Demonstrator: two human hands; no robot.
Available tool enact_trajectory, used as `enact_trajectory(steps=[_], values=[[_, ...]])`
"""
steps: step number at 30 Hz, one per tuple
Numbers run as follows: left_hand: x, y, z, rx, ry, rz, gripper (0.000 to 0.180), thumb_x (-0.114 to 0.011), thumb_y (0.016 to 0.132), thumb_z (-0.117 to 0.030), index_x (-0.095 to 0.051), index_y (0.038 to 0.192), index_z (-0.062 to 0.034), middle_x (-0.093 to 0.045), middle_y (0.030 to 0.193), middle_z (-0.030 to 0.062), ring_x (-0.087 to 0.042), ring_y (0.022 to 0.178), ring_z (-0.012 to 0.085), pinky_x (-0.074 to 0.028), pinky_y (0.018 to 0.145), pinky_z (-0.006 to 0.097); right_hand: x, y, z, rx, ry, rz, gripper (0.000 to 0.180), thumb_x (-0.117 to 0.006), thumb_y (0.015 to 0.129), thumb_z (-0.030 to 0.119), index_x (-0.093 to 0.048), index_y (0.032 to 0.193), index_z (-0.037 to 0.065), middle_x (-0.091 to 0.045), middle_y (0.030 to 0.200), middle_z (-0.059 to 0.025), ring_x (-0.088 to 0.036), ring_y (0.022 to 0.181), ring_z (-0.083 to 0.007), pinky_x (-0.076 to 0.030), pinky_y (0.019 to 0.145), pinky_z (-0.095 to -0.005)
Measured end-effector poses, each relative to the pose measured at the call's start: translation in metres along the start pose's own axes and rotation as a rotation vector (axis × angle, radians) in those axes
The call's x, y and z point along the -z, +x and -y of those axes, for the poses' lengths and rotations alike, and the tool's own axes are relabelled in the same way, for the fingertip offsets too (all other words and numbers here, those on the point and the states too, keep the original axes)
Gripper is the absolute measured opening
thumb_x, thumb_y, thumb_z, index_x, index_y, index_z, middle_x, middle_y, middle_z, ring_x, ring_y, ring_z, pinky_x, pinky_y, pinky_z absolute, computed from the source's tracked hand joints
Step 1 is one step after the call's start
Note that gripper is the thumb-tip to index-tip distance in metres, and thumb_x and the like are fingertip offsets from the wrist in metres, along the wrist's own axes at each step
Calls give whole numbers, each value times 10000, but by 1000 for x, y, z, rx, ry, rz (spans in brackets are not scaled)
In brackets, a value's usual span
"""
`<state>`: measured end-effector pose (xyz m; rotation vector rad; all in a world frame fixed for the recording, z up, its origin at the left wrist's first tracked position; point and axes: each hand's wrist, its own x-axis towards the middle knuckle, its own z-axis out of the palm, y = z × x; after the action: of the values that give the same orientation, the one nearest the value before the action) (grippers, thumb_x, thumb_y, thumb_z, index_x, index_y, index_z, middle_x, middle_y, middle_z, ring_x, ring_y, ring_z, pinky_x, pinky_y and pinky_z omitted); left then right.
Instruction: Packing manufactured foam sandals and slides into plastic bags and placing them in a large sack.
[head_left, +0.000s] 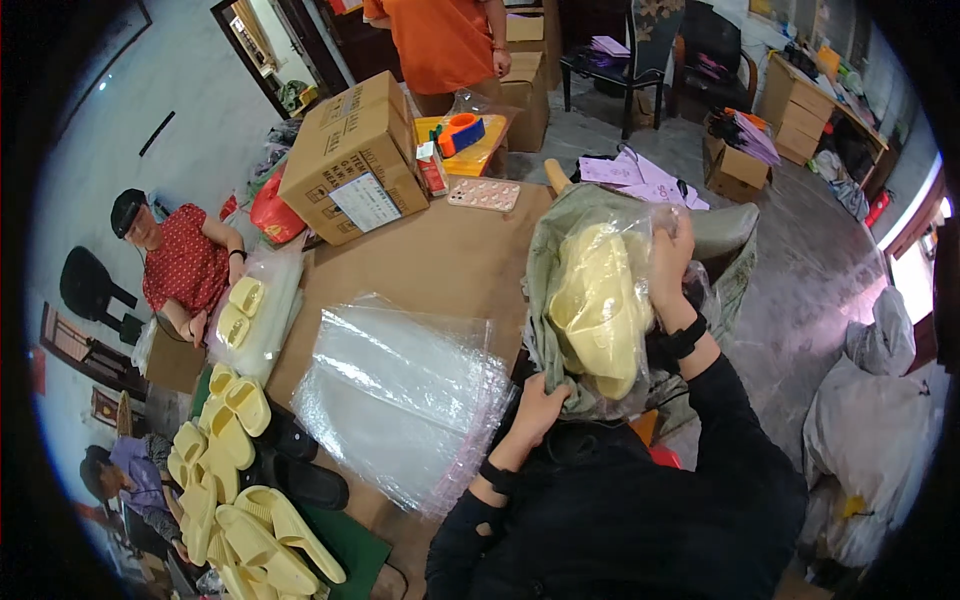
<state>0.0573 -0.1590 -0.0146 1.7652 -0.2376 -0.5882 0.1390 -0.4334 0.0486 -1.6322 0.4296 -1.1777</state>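
Both black-sleeved arms are raised from the lower frame, the left hand (540, 405) closed at centre and the right hand (670, 262) clenched higher, right of centre.

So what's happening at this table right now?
The person holds a clear plastic bag with pale yellow slippers inside, upright: the left hand grips its lower edge, the right hand its top. A stack of empty clear bags lies on the brown table. More yellow slippers are piled at the left, where a co-worker in red handles another bagged pair.
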Motion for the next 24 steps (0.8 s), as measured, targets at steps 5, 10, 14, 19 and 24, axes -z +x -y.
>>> enact_trajectory(steps=[5,10,14,19,24], values=[[5,0,-38,132,-537,-27,354,-533,813,-2,-501,1164,22,-600,1034,88,-569,952,176,-454,835,306,-25,-39,28,64,18,150,317,-572,821,79,-513,1120,-10,-499,1077,-162,-502,1014,-276,-391,890,-339],[48,-1,-57,149,-781,-107,353,-538,793,47,-495,1142,27,-601,1038,120,-597,915,196,-496,784,307,-2,-74,67,235,-149,960,689,-695,751,299,-385,1306,35,-406,1207,-231,-417,1118,-377,-343,956,-418],[57,4,-44,99,-793,-99,369,-536,792,75,-474,1155,49,-599,1040,138,-612,913,226,-521,778,337,15,-86,99,330,-580,1258,688,-740,683,359,-445,1237,79,-477,1192,-216,-445,1122,-399,-388,915,-413],[64,5,-41,100,-857,-140,337,-532,790,96,-484,1121,56,-596,1011,144,-622,867,233,-540,738,344,42,-35,71,243,-846,1383,534,-712,674,443,-542,1044,98,-620,856,-151,-591,845,-362,-462,706,-440],[64,4,-40,86,-878,-136,361,-532,784,101,-473,1136,46,-594,990,136,-624,846,230,-542,711,338,83,47,7,-202,-1143,1707,620,-765,575,475,-647,1010,49,-656,937,-167,-628,854,-294,-475,709,-378]])
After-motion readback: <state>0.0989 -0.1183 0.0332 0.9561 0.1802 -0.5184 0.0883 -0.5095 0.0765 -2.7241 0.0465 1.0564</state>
